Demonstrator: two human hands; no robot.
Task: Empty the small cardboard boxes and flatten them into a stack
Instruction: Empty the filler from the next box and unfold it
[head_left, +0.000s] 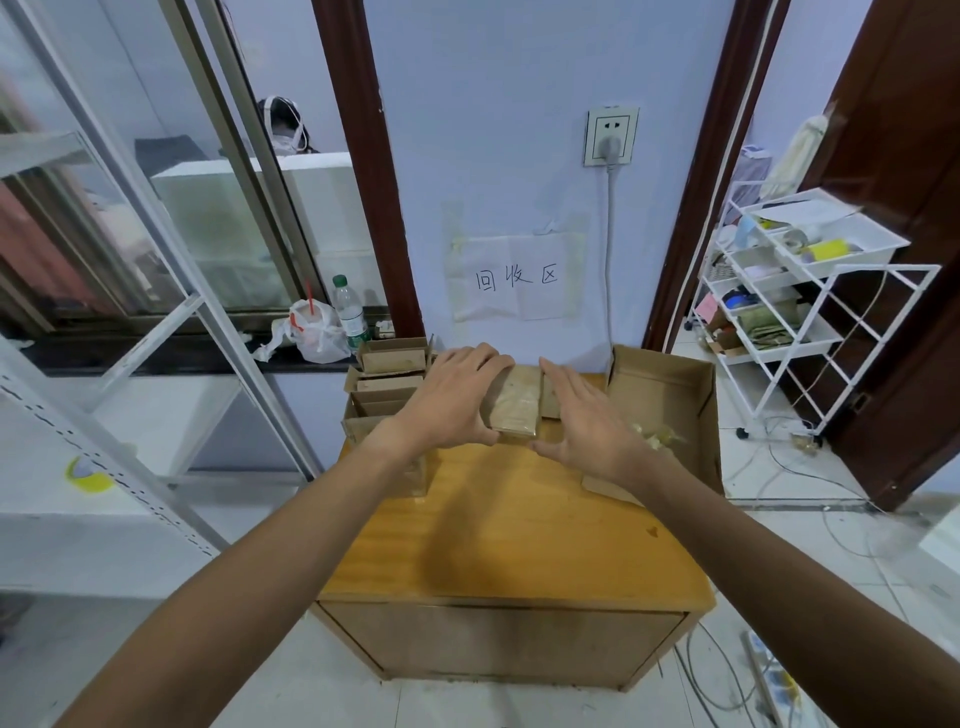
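Observation:
A stack of flattened small cardboard boxes (515, 401) lies at the back middle of the wooden table (509, 525). My left hand (453, 399) lies over the stack's left side, fingers straight across its top and thumb at its near left corner. My right hand (581, 415) rests flat against the stack's right side with straight fingers. Several small open cardboard boxes (387, 382) stand in a row at the table's back left. A large open cardboard box (667, 395) sits at the back right, with crumpled clear packing (655, 436) inside.
A wall with a paper sign (514, 278) and a socket (610, 136) rises right behind the table. A white wire rack (789, 306) stands to the right, metal shelving (130, 395) to the left. A plastic bottle (349, 310) and bag (314, 332) sit on the sill. Cables lie on the floor.

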